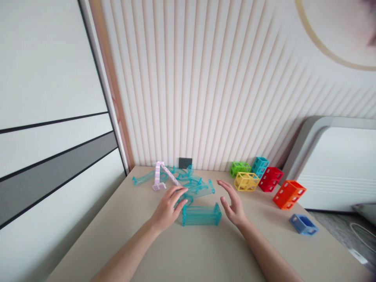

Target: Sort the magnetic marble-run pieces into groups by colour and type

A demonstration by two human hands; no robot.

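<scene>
A clear teal block [201, 215] with ribbed sides lies on the beige table [188, 254] between my hands. My left hand [169, 207] rests at its left end, fingers curled loosely over a teal curved piece behind it, holding nothing that I can make out. Just right of the block hovers my right hand [232, 201], open, its fingers stretched out and apart, touching nothing. Behind them lies a heap of clear teal track pieces [190, 182] and a lilac ramp piece [161, 176].
Hollow cube frames stand at the back right: green [240, 168], cyan [260, 166], yellow [246, 181], red [270, 179] and orange [288, 194]. A blue frame [303, 224] lies nearer the right edge. A ribbed wall with a dark socket [185, 162] backs the table.
</scene>
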